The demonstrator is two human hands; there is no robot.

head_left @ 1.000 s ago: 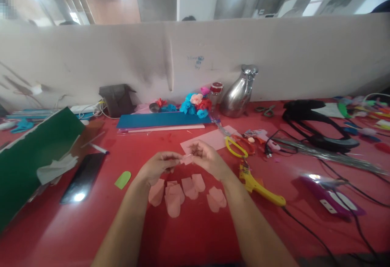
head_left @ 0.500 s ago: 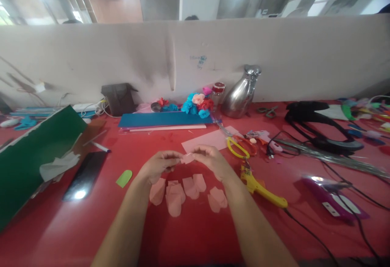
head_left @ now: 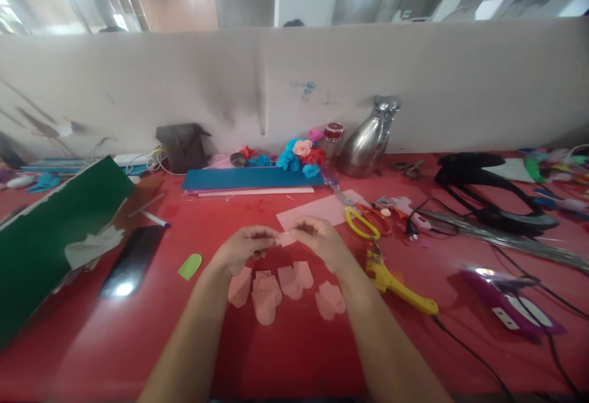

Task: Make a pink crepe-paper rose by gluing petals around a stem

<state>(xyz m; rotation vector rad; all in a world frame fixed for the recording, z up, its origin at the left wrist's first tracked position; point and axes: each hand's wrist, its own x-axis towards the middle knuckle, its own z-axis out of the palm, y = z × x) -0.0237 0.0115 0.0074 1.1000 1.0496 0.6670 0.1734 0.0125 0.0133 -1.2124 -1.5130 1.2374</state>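
Between my fingertips is a small piece of pink paper point(head_left: 287, 239), held above the red table. My left hand point(head_left: 248, 248) pinches its left end, and my right hand point(head_left: 317, 240) pinches its right side. Below my hands lie several pink paper petals point(head_left: 264, 299) in loose overlapping groups, one group point(head_left: 330, 300) near my right wrist. A green petal-shaped piece point(head_left: 190, 266) rests left of my left forearm. Behind my hands a pink paper sheet point(head_left: 304, 211) lies flat, partly under yellow-handled scissors point(head_left: 362, 222).
A yellow glue gun point(head_left: 400, 289) with a cord lies right of my right arm, a purple device point(head_left: 510, 305) beyond it. On the left are a phone point(head_left: 131, 262) and a green board point(head_left: 55, 237). Paper flowers point(head_left: 301, 156) and a steel jug point(head_left: 370, 139) stand along the wall.
The view has shifted very slightly, so the table things appear a little further right. Both hands keep their pinch on the pink paper, almost unmoved.
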